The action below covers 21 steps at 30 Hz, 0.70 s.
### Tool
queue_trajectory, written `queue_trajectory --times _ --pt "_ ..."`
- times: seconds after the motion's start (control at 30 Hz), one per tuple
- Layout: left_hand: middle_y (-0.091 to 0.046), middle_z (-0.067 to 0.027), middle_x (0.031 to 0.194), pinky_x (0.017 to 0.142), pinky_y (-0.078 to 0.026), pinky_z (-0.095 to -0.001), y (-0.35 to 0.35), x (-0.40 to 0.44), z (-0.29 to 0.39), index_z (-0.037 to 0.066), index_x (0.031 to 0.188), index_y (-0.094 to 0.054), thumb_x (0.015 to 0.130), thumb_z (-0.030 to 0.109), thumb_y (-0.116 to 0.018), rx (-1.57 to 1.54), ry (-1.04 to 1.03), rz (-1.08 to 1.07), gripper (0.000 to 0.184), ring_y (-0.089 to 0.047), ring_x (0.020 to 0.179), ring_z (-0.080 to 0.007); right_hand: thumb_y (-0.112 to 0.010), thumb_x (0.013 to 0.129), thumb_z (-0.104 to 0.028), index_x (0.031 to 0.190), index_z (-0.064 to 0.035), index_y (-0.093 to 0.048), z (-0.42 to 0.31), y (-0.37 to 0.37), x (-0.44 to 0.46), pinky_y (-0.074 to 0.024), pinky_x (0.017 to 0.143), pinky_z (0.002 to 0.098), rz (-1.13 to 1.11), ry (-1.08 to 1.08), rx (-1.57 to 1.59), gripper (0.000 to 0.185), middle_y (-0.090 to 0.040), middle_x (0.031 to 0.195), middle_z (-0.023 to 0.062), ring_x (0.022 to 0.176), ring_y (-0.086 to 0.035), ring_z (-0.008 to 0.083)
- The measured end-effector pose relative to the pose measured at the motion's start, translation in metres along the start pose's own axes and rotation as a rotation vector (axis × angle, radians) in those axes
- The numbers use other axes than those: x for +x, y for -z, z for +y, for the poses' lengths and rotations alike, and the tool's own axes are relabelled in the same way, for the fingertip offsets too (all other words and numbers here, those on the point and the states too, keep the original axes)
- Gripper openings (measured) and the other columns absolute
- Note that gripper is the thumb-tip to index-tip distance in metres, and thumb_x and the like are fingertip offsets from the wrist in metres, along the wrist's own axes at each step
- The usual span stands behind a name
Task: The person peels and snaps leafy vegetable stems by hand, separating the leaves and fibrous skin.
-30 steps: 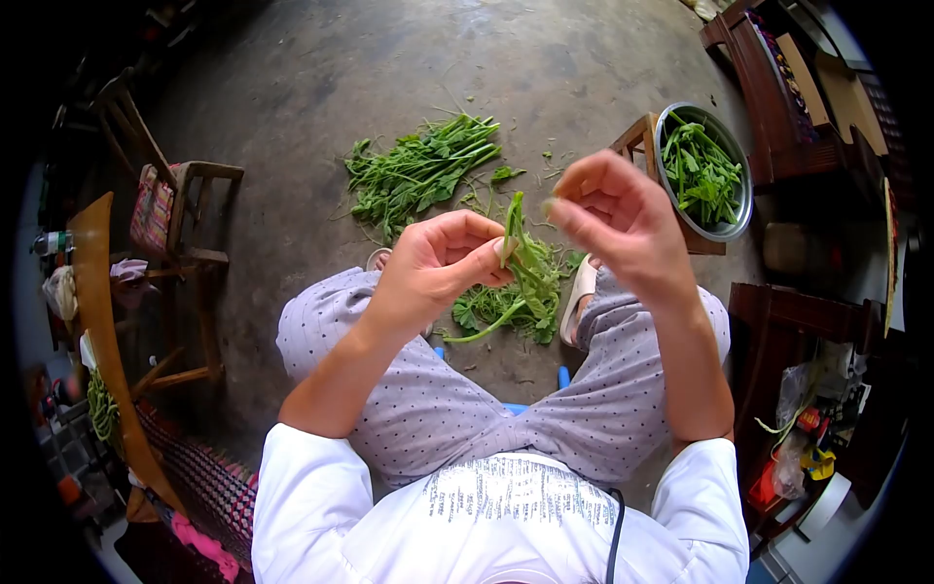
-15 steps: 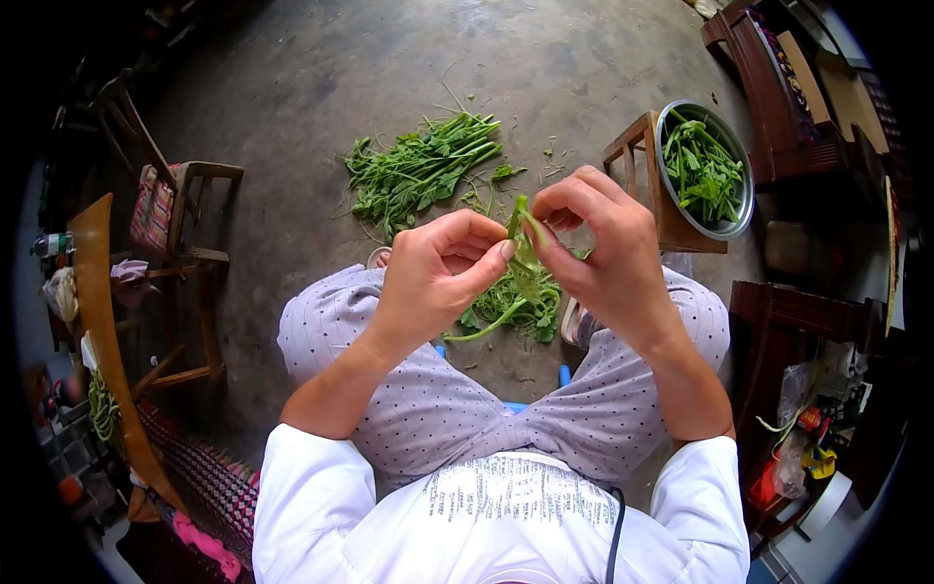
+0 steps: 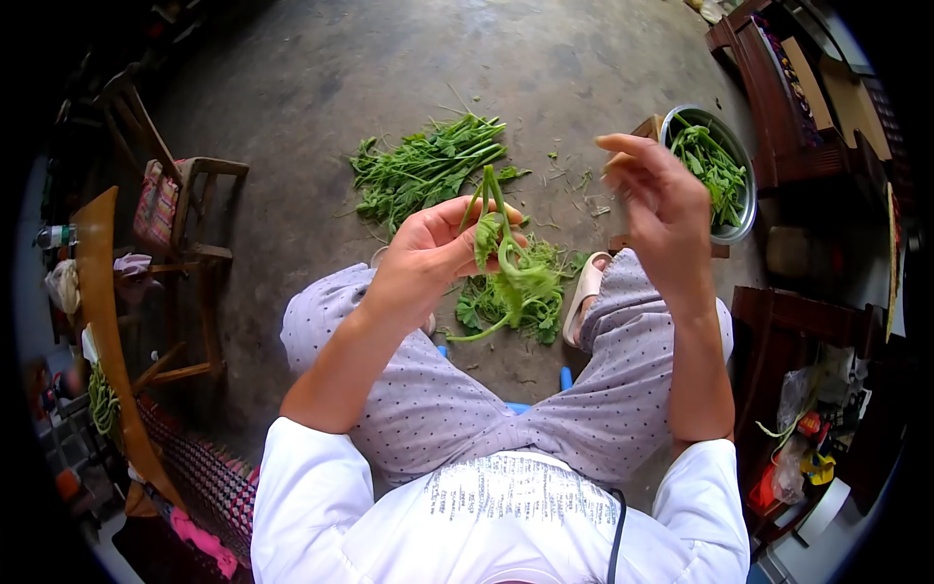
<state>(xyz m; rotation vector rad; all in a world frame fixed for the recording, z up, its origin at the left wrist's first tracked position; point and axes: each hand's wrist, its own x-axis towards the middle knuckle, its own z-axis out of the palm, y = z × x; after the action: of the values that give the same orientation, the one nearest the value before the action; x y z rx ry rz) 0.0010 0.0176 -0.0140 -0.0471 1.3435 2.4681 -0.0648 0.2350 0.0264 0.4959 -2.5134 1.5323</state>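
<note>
My left hand (image 3: 438,245) pinches a leafy green stem (image 3: 489,190) over the gap between my knees. Its upper end points upward, and a pale, curled leafy part hangs below the fingers. Off to the right, my right hand (image 3: 666,209) is raised, slightly blurred, with its fingers apart and nothing visible in them. Beneath the held stem lies a loose heap of trimmings and leaves (image 3: 537,310) on the floor. Farther forward is a larger pile of leafy stems (image 3: 428,167). A metal basin (image 3: 744,209) of cut greens (image 3: 708,167) stands beyond my right hand.
The basin rests on a wooden stool (image 3: 647,127), mostly hidden by my right hand. On the left are a wooden chair (image 3: 199,173) and a wooden table edge (image 3: 94,282). Dark wooden furniture (image 3: 769,117) lines the right side. Scraps are scattered over the concrete floor (image 3: 321,88).
My hands were together at the stem; the right has moved away, up and to the right. My left hand still holds the stem, and its hanging leafy part now shows more.
</note>
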Motion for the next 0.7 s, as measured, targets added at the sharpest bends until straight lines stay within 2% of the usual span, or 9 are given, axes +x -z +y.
queue_trajectory --times 0.03,0.1,0.23,0.3,0.4,0.57,0.63,0.67,0.7 --pt "-0.062 -0.0093 0.106 0.074 -0.053 -0.0277 0.0 0.0 0.0 0.002 0.11 -0.057 0.092 0.016 -0.056 -0.002 -0.004 -0.001 0.023 -0.064 0.091 -0.0175 -0.064 0.082 -0.003 0.09 0.0026 -0.064 -0.002 -0.003 -0.002 -0.0489 0.064 0.024 -0.001 0.001 0.002 0.009 -0.064 0.082 0.009 0.071 -0.061 0.0126" --pt "-0.062 -0.0089 0.108 0.076 -0.052 -0.0285 0.0 0.002 -0.001 0.002 0.113 -0.057 0.091 0.016 -0.057 -0.01 -0.008 -0.004 0.026 -0.063 0.094 -0.017 -0.064 0.082 -0.003 0.09 0.0022 -0.065 -0.008 -0.007 -0.007 -0.0493 0.065 0.0234 -0.21 -0.093 0.251 0.009 -0.064 0.083 0.0084 0.072 -0.061 0.0119" --pt "-0.062 -0.0083 0.108 0.078 -0.052 -0.0279 0.001 0.003 -0.004 0.001 0.114 -0.058 0.09 0.016 -0.058 0.023 -0.012 -0.002 0.028 -0.062 0.095 -0.0143 -0.069 0.081 -0.011 0.085 0.0026 -0.064 -0.019 -0.016 -0.016 -0.0496 0.062 0.022 -0.371 -0.167 0.28 0.015 -0.062 0.079 0.0069 0.07 -0.061 0.0105" --pt "-0.062 -0.0083 0.11 0.08 -0.051 -0.0278 -0.002 0.004 -0.005 0.0 0.115 -0.058 0.091 0.014 -0.057 0.023 -0.056 0.025 0.027 -0.062 0.094 -0.0122 -0.068 0.081 -0.012 0.086 0.004 -0.063 -0.02 -0.022 -0.019 -0.0497 0.06 0.0221 -0.395 -0.2 0.341 0.017 -0.063 0.078 0.0068 0.068 -0.061 0.0095" --pt "-0.061 -0.0101 0.112 0.083 -0.051 -0.0286 -0.007 0.004 -0.003 0.0 0.115 -0.058 0.091 0.014 -0.056 0.046 -0.062 0.057 0.028 -0.062 0.093 -0.0128 -0.066 0.082 -0.01 0.087 0.0055 -0.061 -0.016 -0.026 -0.02 -0.0498 0.059 0.0218 -0.452 -0.395 0.451 0.017 -0.065 0.073 0.0059 0.066 -0.061 0.0081" --pt "-0.062 -0.0114 0.109 0.084 -0.051 -0.0301 -0.011 0.003 0.009 0.0 0.117 -0.056 0.091 0.019 -0.053 -0.153 0.001 0.028 0.032 -0.062 0.092 -0.0129 -0.066 0.083 -0.01 0.086 0.0049 -0.06 -0.016 -0.026 -0.02 -0.0495 0.059 0.0212 -0.448 -0.432 0.458 0.016 -0.064 0.073 0.0053 0.065 -0.061 0.0076" --pt "-0.063 -0.0076 0.102 0.082 -0.051 -0.029 -0.012 0.003 0.007 0.0 0.115 -0.057 0.091 0.018 -0.055 0.14 -0.011 0.113 0.03 -0.062 0.09 -0.0118 -0.066 0.083 -0.01 0.087 0.0048 -0.06 -0.017 -0.025 -0.02 -0.0494 0.059 0.0209 -0.457 -0.441 0.453 0.016 -0.064 0.074 0.0046 0.065 -0.06 0.0074" --pt "-0.064 -0.004 0.095 0.079 -0.051 -0.0268 -0.012 0.003 0.006 0.001 0.111 -0.06 0.09 0.017 -0.058 0.171 -0.037 0.096 0.026 -0.062 0.086 -0.0099 -0.065 0.084 -0.011 0.089 0.0041 -0.06 -0.016 -0.024 -0.018 -0.0487 0.06 0.0203 -0.498 -0.5 0.531 0.016 -0.063 0.075 0.003 0.067 -0.059 0.0068" --pt "-0.064 -0.004 0.095 0.079 -0.051 -0.0268 -0.012 0.003 0.006 0.001 0.111 -0.06 0.09 0.017 -0.058 0.17 -0.037 0.097 0.026 -0.062 0.086 -0.0099 -0.065 0.084 -0.012 0.091 0.0035 -0.061 -0.014 -0.023 -0.017 -0.048 0.061 0.0197 -0.538 -0.559 0.609 0.017 -0.063 0.077 0.0015 0.068 -0.059 0.0063"
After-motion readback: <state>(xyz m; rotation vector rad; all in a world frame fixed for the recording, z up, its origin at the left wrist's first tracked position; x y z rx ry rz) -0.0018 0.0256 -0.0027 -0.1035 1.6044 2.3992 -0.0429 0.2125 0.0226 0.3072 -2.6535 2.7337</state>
